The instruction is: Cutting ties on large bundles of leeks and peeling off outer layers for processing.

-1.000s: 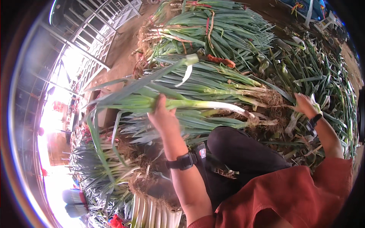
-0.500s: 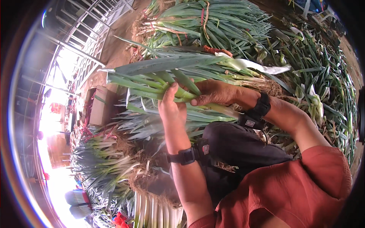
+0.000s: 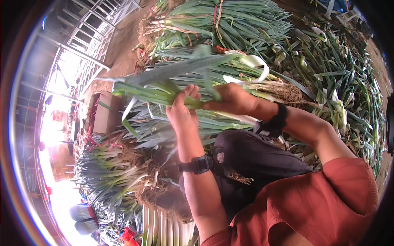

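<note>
A large green onion [image 3: 143,92] lies across both hands, its green leaves pointing left and its pale shank [image 3: 242,117] running right over my raised knee. My left hand [image 3: 182,107] is closed round it where the leaves fan out. Just to the right, my right hand [image 3: 234,99] is closed at the same onion, and a blurred green leaf [image 3: 207,76] stands up by its fingers. How much of the shank lies in the right hand is hidden. Behind them, more green onions [image 3: 180,59] lie in a heap, with a curled white strip of peel [image 3: 256,67] on top.
Tied green onions [image 3: 230,20] are stacked at the far side. Loose leaves and trimmings [image 3: 340,86] cover the right. Rooted bundles [image 3: 119,172] lie at left, with trimmed white stalks [image 3: 168,227] in front. A cardboard box [image 3: 107,112] and metal railings [image 3: 90,30] stand left.
My right hand has shifted slightly and its fingers have turned over. The leaf beside it now stands more upright and blurs. My left hand has moved a little left with the green onion.
</note>
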{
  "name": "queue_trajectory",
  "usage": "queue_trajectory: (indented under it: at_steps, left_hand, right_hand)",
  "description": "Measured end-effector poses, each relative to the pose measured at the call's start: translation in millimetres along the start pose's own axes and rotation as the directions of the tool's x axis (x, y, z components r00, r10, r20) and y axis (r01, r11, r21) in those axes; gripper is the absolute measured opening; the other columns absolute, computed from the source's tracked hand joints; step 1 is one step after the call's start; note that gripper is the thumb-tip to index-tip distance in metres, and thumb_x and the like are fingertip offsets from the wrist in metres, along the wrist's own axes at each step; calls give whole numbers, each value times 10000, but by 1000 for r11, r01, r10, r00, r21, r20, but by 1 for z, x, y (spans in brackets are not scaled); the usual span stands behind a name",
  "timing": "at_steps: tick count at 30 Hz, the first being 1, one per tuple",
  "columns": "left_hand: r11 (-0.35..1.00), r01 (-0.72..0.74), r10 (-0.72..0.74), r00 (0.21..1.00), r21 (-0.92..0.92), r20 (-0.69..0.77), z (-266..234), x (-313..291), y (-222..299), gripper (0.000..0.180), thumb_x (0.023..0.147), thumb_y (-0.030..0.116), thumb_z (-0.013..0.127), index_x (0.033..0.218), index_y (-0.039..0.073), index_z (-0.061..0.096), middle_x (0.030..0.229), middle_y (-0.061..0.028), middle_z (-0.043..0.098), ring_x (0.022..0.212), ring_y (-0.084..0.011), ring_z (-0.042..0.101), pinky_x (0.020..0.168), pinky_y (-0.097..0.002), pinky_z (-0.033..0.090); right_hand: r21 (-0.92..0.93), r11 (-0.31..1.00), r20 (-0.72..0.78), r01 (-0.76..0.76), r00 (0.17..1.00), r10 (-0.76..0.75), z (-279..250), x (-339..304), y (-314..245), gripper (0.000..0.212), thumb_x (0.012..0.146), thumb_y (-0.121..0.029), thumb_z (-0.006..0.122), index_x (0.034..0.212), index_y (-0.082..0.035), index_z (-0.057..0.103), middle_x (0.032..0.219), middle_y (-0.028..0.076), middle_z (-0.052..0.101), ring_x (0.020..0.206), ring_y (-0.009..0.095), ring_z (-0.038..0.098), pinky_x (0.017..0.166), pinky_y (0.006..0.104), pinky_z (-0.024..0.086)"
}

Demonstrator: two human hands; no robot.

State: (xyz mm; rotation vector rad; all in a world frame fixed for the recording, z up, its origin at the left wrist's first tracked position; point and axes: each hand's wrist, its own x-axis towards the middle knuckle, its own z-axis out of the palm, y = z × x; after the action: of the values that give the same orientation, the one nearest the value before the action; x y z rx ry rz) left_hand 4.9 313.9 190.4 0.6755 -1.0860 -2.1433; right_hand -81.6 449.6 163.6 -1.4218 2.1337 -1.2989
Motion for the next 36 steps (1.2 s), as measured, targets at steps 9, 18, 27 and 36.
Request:
queue_trajectory:
  at_steps: [9,18,27,36]
  left_hand:
    - [997,0,-18,969,-75,-247,-18,9,20,233,799,6,475,1008,-91,441,958,-196,554,768,-293,616,744,-445,517]
    - [999,39,-46,963,-32,-266,-4,9,-13,143,775,6,499,889,-67,450,872,-132,488,795,-301,600,756,-453,510]
    - [970,243,-244,969,9,32,0,-5,-11,290,784,-6,547,1047,-57,438,1005,-150,472,954,-315,563,769,-506,512]
    - [983,17,-24,999,185,33,6,-2,-25,264,798,-8,599,1024,-66,476,956,-143,552,866,-281,607,756,-416,540]
  right_hand:
    - [-59,330,-634,-942,290,716,-199,-226,204,469,771,-493,621,697,-31,647,468,-5,497,414,154,479,404,334,363]
    - [-362,932,-192,11,978,-86,-53,-72,22,312,789,-261,650,986,-22,618,937,167,632,861,282,624,745,349,503]
    - [-130,984,-169,-122,981,100,-5,-12,12,177,822,-199,570,858,-39,636,797,130,609,772,315,586,684,389,467]
    - [-424,905,-270,43,948,-171,-4,-14,3,153,776,-214,616,844,-77,620,782,55,592,783,244,577,672,356,457]
